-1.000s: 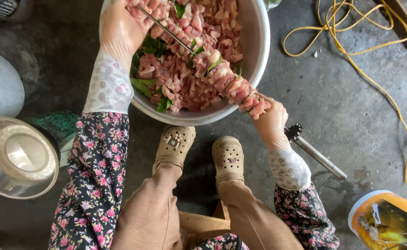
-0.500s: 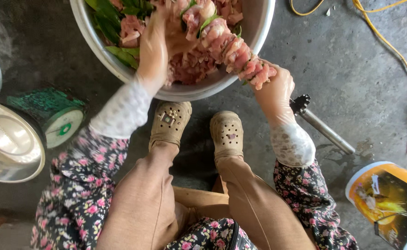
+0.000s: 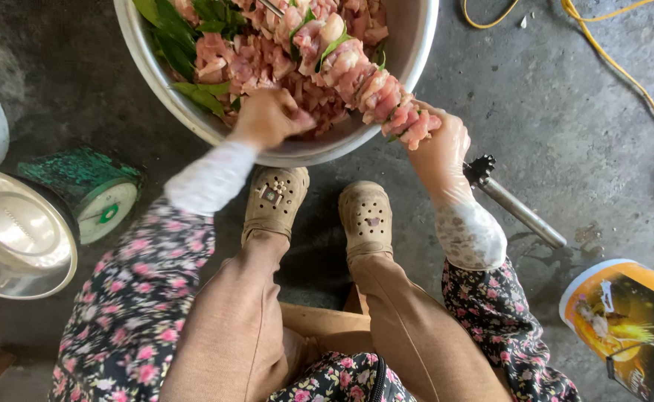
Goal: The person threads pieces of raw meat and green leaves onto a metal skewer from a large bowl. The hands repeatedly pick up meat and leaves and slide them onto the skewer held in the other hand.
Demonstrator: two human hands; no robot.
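At twelve o'clock: round steel bowl (image 3: 416, 45) of glistening pink meat (image 3: 267, 63).
Right hand (image 3: 435, 141) grips a loaded skewer (image 3: 375, 85); left hand (image 3: 267, 117) pinches meat at the rim.

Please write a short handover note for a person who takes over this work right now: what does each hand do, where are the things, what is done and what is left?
Left hand: inside the metal bowl, fingers closed on a piece of raw meat.
Right hand: grips the near end of the skewer, which lies tilted over the bowl.
Things: the bowl stands on the concrete floor before the feet, full of pink meat pieces and green leaves.
Done: meat and leaf pieces already sit threaded on the skewer's near part.
Left: bare rod shows at the far end; much meat is still in the bowl.
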